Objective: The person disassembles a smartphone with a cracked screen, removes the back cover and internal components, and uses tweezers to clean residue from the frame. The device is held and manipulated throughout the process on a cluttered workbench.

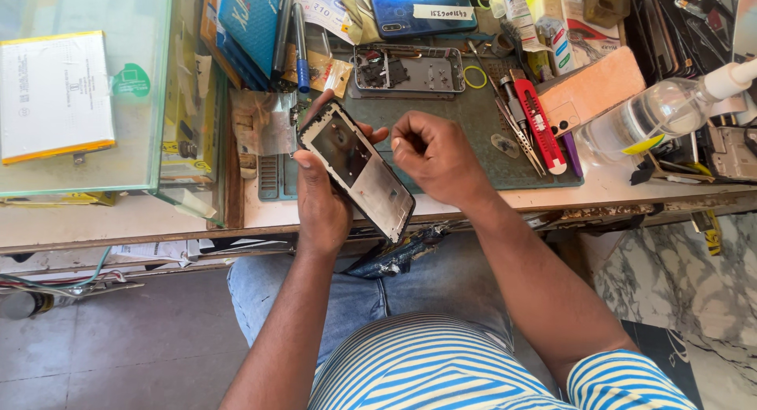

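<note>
Our left hand (319, 197) grips the phone frame (356, 167) tilted above the green mat (465, 134) while our right hand (434, 154), fingers curled, touches its edge.

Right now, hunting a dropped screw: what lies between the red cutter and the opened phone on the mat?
Head view: tweezers on the green mat.
</note>
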